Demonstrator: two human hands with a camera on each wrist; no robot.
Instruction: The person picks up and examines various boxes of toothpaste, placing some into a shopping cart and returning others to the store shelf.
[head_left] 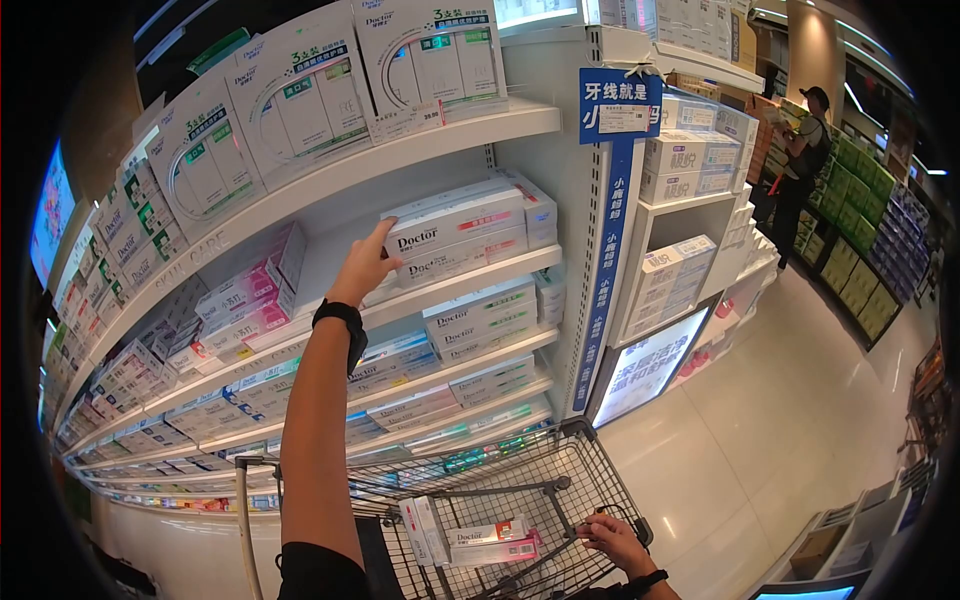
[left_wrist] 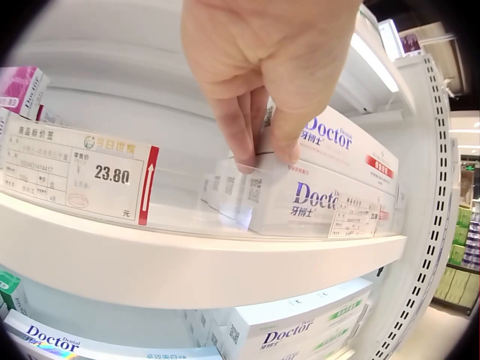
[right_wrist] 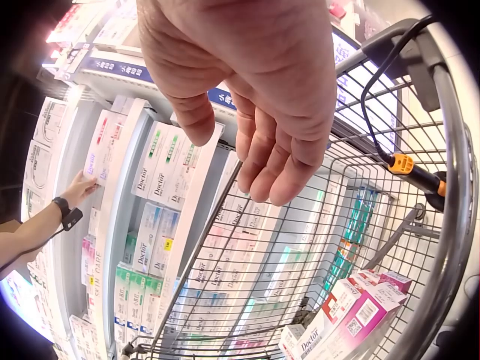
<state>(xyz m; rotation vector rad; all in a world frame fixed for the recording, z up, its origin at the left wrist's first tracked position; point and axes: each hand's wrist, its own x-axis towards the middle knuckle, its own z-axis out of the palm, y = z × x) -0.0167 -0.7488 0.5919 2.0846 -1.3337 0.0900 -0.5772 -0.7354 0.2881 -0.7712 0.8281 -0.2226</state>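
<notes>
On the upper open shelf, two white Doctor boxes with a red mark lie stacked, the upper box point(head_left: 455, 232) over the lower box point(left_wrist: 315, 204). The left hand point(head_left: 372, 265) has its fingers at the left end of the stack. In the left wrist view, the left hand point(left_wrist: 262, 82) pinches the upper box's end between thumb and fingers. The right hand point(head_left: 617, 545) is over the cart's right side, holding nothing, fingers loosely bent; the right wrist view also shows the right hand point(right_wrist: 247, 112) empty.
A wire shopping cart point(head_left: 590, 452) stands below the shelves, with white and pink boxes point(head_left: 490, 541) in it. A price tag point(left_wrist: 79, 174) fronts the shelf edge. Pink boxes point(head_left: 245, 300) stand left on the same shelf. A person point(head_left: 800, 165) stands in the aisle at the right.
</notes>
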